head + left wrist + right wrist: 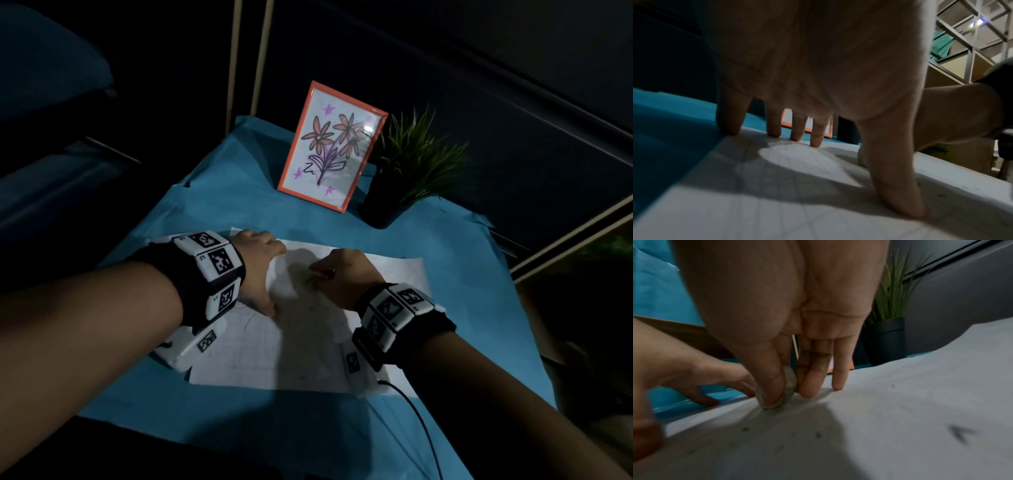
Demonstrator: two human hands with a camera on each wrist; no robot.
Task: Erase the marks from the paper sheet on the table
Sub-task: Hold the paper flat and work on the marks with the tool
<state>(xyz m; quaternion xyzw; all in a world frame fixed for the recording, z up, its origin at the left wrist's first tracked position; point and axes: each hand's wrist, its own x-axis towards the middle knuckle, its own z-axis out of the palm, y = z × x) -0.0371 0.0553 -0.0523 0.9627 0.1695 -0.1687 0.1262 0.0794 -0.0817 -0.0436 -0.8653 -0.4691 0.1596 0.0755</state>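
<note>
Head view: left hand (262, 260) spread flat, pressing far-left part of paper sheet (383, 277); right hand (346, 274) curled, pinching something small against sheet near its middle. Sheet lying on blue cloth (462, 301) over table. Picture frame (330, 147) with flower drawing standing far side, potted plant (407, 171) just right of it. Wrist bands (219, 270) with printed markers on both arms, cable (416, 414) trailing near right.

Left wrist view: fingers (731, 120) straight, splayed, tips down on sheet (777, 211) edge; thumb (898, 186) pressed down nearer. Faint grid lines visible on paper. Shelving (972, 48) far right.

Right wrist view: thumb and fingertips (812, 386) pinching grey eraser (789, 386), its lower edge touching sheet (900, 402). Dark specks and one smudged mark (960, 434) on paper nearby.
</note>
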